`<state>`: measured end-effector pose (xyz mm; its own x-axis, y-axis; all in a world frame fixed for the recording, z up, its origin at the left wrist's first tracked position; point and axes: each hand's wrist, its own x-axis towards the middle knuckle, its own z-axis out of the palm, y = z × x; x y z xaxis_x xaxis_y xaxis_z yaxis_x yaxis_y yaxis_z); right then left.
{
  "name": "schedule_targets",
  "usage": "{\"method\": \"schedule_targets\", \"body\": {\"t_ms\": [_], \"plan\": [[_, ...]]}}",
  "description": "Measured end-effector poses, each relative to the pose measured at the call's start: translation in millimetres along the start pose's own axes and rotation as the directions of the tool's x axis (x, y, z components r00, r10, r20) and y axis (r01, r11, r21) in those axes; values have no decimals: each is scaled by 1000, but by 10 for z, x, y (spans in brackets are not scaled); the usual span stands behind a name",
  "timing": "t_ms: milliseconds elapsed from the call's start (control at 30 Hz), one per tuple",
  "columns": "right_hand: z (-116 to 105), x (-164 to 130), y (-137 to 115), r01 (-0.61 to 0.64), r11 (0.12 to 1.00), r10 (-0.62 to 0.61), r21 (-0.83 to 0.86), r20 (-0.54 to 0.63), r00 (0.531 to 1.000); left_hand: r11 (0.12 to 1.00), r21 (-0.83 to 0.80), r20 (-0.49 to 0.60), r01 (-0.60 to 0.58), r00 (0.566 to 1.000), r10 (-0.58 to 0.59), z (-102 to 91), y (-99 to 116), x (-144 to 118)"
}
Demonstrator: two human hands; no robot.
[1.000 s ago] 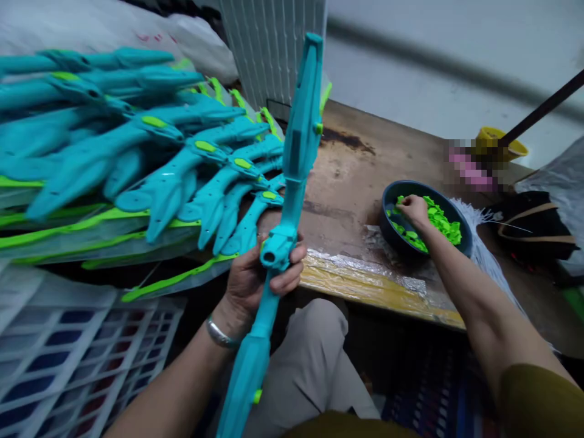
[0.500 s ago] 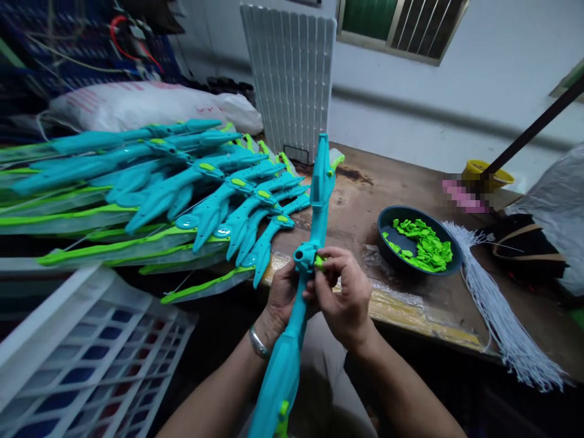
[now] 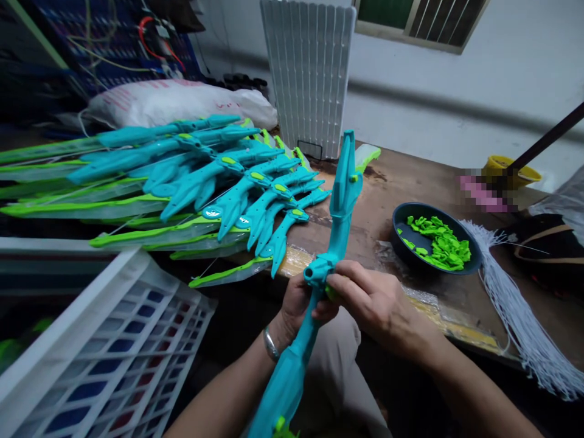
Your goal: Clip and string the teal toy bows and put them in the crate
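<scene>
I hold a long teal plastic toy bow (image 3: pixel 340 201) upright over my lap. My left hand (image 3: pixel 298 304) grips its middle, just below the round socket. My right hand (image 3: pixel 371 301) pinches a small green plastic piece (image 3: pixel 329 293) against the side of that socket; most of the piece is hidden by my fingers. A dark bowl (image 3: pixel 404 252) of several loose green pieces (image 3: pixel 440 240) sits on the wooden table (image 3: pixel 401 182) to the right of my hands.
A pile of teal and green bows (image 3: pixel 214 176) covers the table's left side. A white plastic crate (image 3: pixel 91 347) stands at lower left. A bundle of white strings (image 3: pixel 515 310) lies right of the bowl. A white ribbed panel (image 3: pixel 310 67) stands behind.
My right hand left the bowl with a green piece and came to the bow's socket. The view rose and shifted, and the bow now leans slightly right.
</scene>
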<state>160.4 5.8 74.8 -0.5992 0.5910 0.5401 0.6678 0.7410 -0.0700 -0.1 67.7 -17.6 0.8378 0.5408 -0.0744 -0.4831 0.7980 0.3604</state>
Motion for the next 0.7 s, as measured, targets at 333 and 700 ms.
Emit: {"method": "schedule_targets", "body": {"t_ms": [333,700], "plan": [[325,-215,-100,-231,782,493,579,-348,797,997,-25,164,68,984,-63,22,-7,-57],[420,-239,-76,-252,865,425,434,-365,828,997,-79,81,25,997,-18,84,-24,-12]]}}
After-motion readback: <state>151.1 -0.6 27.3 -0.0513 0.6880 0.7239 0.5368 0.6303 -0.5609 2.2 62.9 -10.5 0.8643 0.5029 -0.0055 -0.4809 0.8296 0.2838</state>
